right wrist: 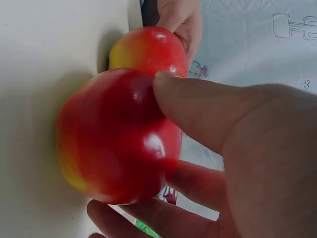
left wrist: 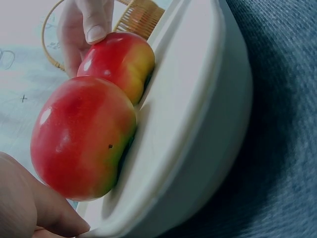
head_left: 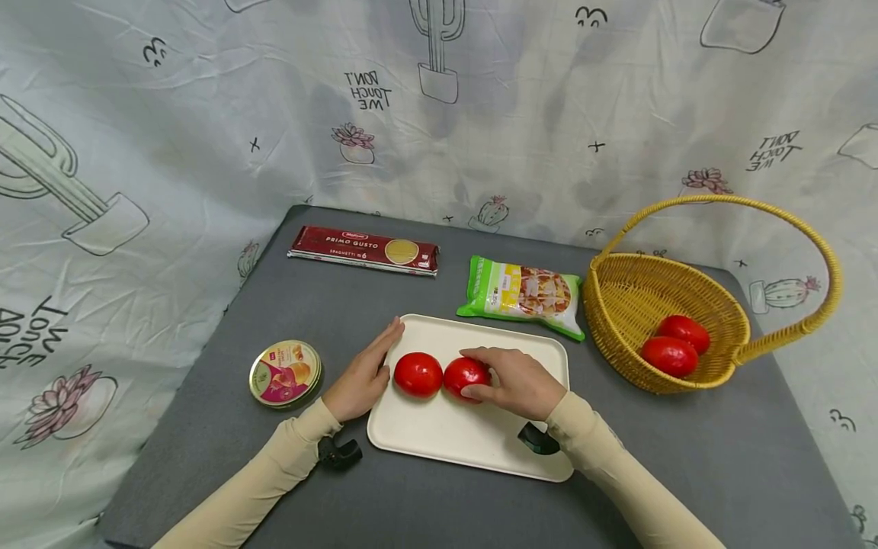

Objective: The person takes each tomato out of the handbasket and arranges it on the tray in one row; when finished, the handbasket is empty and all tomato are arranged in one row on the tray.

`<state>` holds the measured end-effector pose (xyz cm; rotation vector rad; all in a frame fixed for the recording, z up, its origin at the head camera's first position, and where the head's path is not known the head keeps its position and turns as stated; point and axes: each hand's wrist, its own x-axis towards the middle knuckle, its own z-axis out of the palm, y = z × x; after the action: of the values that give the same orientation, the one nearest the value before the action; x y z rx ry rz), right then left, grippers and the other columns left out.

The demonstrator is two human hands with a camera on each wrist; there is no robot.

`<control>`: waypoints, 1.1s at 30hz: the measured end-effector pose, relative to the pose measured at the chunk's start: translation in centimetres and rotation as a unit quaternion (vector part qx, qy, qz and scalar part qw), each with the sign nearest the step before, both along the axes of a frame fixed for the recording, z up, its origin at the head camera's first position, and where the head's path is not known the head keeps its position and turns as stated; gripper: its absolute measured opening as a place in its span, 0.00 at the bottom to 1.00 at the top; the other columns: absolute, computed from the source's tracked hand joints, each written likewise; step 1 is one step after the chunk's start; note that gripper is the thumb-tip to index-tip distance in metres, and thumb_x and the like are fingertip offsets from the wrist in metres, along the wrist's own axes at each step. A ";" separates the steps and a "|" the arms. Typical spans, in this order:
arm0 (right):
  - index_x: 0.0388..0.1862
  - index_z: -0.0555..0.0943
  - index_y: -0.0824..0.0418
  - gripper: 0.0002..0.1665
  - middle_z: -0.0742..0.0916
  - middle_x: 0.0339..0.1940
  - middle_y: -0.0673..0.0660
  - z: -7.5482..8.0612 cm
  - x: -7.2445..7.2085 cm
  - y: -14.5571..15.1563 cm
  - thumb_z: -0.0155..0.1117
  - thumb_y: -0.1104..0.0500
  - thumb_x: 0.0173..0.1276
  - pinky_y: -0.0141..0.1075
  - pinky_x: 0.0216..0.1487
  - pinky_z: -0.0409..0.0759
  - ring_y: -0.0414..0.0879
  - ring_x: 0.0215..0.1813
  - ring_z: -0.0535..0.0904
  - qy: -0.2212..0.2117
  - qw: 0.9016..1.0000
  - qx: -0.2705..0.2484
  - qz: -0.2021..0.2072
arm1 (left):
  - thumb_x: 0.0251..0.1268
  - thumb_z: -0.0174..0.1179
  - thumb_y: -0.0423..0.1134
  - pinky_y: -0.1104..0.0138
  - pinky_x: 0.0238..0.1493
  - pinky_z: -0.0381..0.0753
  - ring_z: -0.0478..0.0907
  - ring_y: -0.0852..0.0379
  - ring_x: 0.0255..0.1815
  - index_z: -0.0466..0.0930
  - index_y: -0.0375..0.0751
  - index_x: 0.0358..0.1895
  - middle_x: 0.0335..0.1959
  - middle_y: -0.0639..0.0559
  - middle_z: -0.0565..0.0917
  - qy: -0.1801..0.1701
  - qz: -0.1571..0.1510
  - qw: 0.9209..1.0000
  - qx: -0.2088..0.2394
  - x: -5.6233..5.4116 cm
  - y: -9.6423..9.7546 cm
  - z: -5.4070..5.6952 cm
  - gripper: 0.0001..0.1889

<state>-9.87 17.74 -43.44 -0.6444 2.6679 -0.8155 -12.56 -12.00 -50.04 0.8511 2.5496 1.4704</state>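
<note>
Hanging behind the tray (head_left: 439, 435), a printed cloth (head_left: 521, 76) backs a gray table (head_left: 727, 457).

Right of the tray stands a yellow basket (head_left: 613, 343) with a tall handle. A green snack bag (head_left: 524, 293) lies just behind the tray, toward its right side, and a dark red spaghetti pack (head_left: 363, 250) lies farther behind, toward its left side. The left hand (head_left: 360, 385) rests on the tray's left edge, its fingers fairly straight; the right hand (head_left: 517, 381) bends over the tray, thumb and fingers curved. Left of the tray sits a round tin (head_left: 284, 372). Smallest are the red fruits: the middle fruit (head_left: 461, 377), on the tray, pinched by the right hand; the left fruit (head_left: 418, 375), just beside it on the tray; and two more fruits (head_left: 668, 356) right of the tray, inside the basket.
</note>
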 end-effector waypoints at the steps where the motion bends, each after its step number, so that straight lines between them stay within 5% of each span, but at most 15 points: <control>1: 0.71 0.81 0.59 0.33 0.89 0.60 0.57 0.0 0.0 0.1 0.76 0.49 0.71 0.49 0.58 0.86 0.52 0.57 0.85 0.003 1.000 0.001 -0.002 | 0.67 0.49 0.13 0.45 0.80 0.54 0.54 0.35 0.84 0.58 0.24 0.81 0.84 0.31 0.55 0.001 -0.001 1.000 -0.001 0.0 0.0 0.0 0.37; 10: 0.71 0.80 0.64 0.33 0.87 0.65 0.61 2.4 -0.2 3.4 0.71 0.48 0.75 0.57 0.58 0.85 0.60 0.60 0.86 0.040 0.999 -0.021 -0.025 | 0.67 0.49 0.13 0.46 0.80 0.54 0.54 0.36 0.84 0.57 0.24 0.82 0.85 0.32 0.55 -0.003 -0.002 1.000 -0.003 0.0 0.3 0.1 0.37; 15: 0.69 0.81 0.66 0.32 0.87 0.64 0.65 5.6 0.0 7.8 0.73 0.50 0.74 0.60 0.58 0.85 0.64 0.60 0.86 0.058 0.992 -0.010 -0.110 | 0.67 0.49 0.13 0.46 0.79 0.54 0.54 0.35 0.84 0.57 0.24 0.82 0.85 0.32 0.55 -0.002 -0.004 1.000 -0.003 0.0 0.3 0.1 0.37; 20: 0.71 0.79 0.69 0.37 0.85 0.65 0.70 7.8 0.6 13.0 0.70 0.44 0.76 0.64 0.57 0.84 0.69 0.61 0.84 0.070 0.975 0.026 -0.210 | 0.67 0.49 0.13 0.45 0.79 0.55 0.54 0.35 0.84 0.57 0.24 0.81 0.85 0.31 0.55 -0.002 -0.004 1.000 -0.004 0.0 0.3 0.2 0.37; 27: 0.73 0.74 0.74 0.45 0.82 0.64 0.78 7.3 2.1 20.0 0.63 0.37 0.78 0.68 0.54 0.81 0.73 0.60 0.81 0.066 0.943 0.063 -0.320 | 0.67 0.48 0.13 0.45 0.79 0.54 0.54 0.34 0.84 0.57 0.24 0.82 0.85 0.32 0.55 -0.004 -0.004 1.000 -0.010 0.0 0.3 0.2 0.37; 33: 0.71 0.73 0.78 0.47 0.81 0.61 0.83 5.8 2.3 23.0 0.62 0.37 0.78 0.66 0.49 0.84 0.76 0.57 0.80 0.040 0.934 0.082 -0.346 | 0.67 0.48 0.13 0.46 0.79 0.54 0.54 0.34 0.84 0.57 0.24 0.82 0.85 0.32 0.55 -0.005 0.003 1.000 -0.009 0.0 0.2 0.3 0.37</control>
<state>-7.55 40.69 -37.61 0.3467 3.0134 -0.7074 -12.53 -11.84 -49.78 0.8315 2.5563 1.4465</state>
